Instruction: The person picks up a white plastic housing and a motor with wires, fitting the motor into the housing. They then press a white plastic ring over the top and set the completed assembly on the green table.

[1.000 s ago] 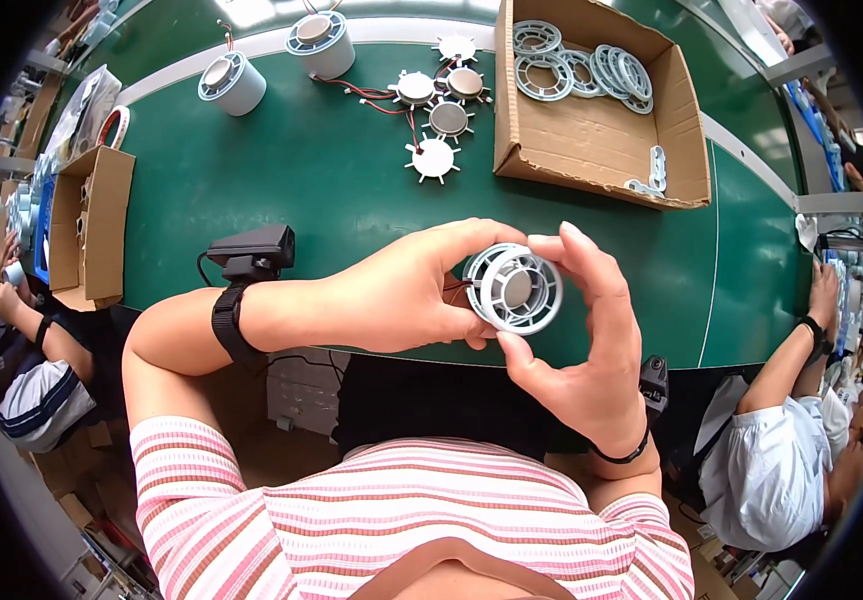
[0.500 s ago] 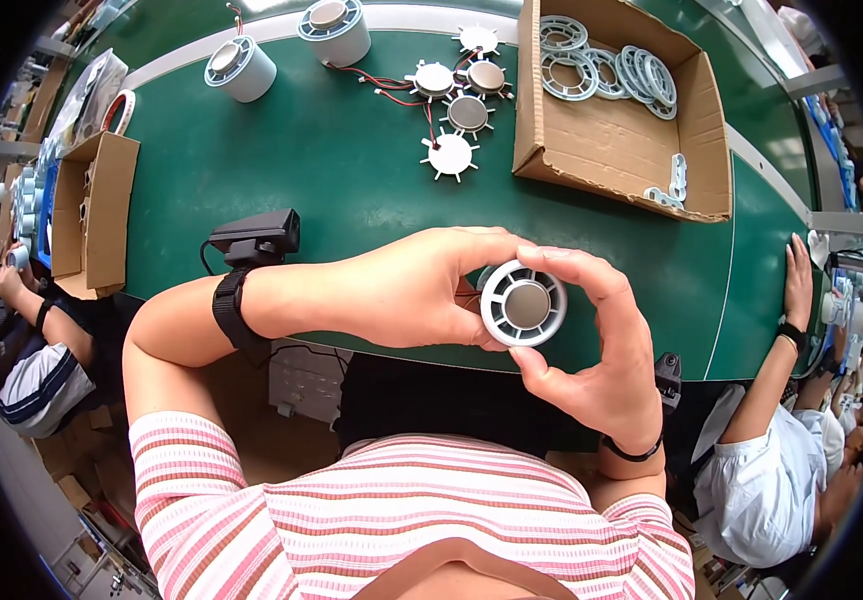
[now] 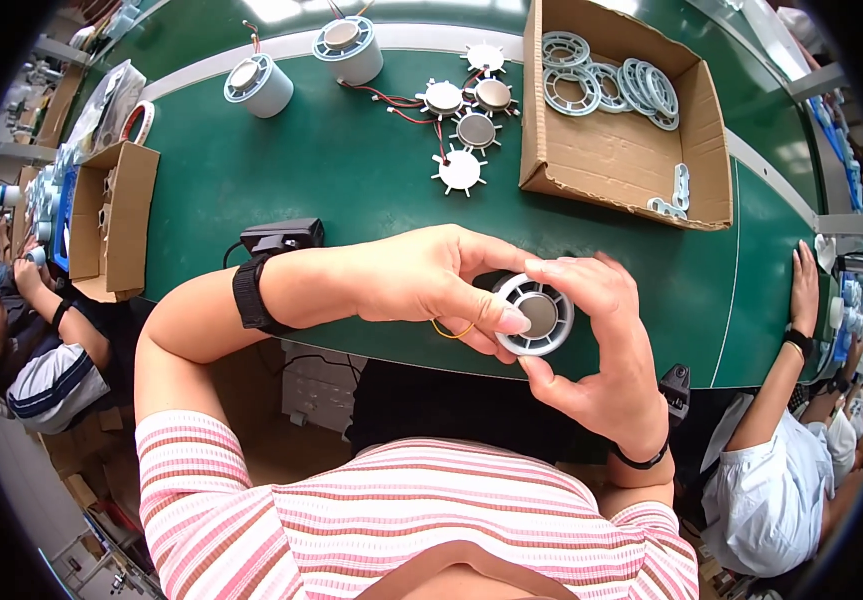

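Observation:
Both of my hands hold a round white housing (image 3: 564,334) over the near edge of the table. Its face shows a spoked ring around a grey metal disc (image 3: 543,318). My left hand (image 3: 441,280) grips it from the left, with the thumb tip on the face. A thin yellow wire (image 3: 454,334) loops out below that thumb. On the right, my right hand (image 3: 606,340) curves around the rim, its fingers at the upper edge and its thumb at the lower edge. The housing's body is mostly hidden behind the fingers.
Two similar white cylinders (image 3: 269,92) stand at the far left. Beside them lie several spoked discs (image 3: 459,170) with red and black wires. A cardboard box (image 3: 611,160) at the far right holds pale rings. A smaller box (image 3: 129,225) stands left; people sit at both sides.
The housing has shifted slightly right and down in view. My left thumb has moved from its side onto its face, and the yellow wire has come into sight.

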Motion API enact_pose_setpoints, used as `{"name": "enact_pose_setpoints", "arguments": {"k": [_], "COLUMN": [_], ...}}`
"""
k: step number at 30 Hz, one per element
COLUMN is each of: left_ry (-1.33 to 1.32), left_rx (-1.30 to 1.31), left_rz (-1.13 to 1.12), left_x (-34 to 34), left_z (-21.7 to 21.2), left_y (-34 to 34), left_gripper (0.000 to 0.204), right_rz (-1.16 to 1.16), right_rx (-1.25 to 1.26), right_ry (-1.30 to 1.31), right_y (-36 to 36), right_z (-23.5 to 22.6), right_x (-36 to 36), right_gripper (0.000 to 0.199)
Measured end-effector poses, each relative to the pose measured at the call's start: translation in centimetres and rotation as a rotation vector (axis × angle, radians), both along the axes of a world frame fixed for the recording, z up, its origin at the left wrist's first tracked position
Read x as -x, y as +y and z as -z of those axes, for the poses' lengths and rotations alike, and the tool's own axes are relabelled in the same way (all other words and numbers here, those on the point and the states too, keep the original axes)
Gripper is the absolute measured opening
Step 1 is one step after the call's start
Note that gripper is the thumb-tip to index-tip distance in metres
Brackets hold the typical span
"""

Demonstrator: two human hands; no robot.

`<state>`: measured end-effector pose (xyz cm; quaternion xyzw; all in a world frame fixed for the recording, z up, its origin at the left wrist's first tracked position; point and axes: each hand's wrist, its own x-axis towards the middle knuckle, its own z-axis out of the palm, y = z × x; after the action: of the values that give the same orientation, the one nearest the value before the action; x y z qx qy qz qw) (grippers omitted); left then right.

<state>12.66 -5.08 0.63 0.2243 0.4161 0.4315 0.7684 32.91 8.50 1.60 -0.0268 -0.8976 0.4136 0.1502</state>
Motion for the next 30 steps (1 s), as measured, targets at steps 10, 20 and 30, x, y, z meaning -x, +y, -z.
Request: {"name": "enact_pose_setpoints", "arguments": {"k": [10,20,30], "left_ry": [2.013,2.131,1.94], "left_rx": [-0.707,-0.281,-0.82], "left_rz": [-0.335,-0.188,-0.239], "left_x": [9.0,15.4,2.6], "left_z": [-2.0,-2.1,-6.0], "left_y": [-0.2,-1.3,-1.1], "left_gripper": [0.033,0.057,0.048], "right_rz": [0.371,0.562,0.397], "right_rx": [-0.422,-0.782,-0.827], "right_ry": [-0.102,0.12,-0.129], "right_y": [2.1,12.0,18.7], "right_z": [-1.2,-4.7,-0.4], "right_x": [-5.3,-0.2,8.5], "right_gripper": [0.062,0.028,0.036]}}
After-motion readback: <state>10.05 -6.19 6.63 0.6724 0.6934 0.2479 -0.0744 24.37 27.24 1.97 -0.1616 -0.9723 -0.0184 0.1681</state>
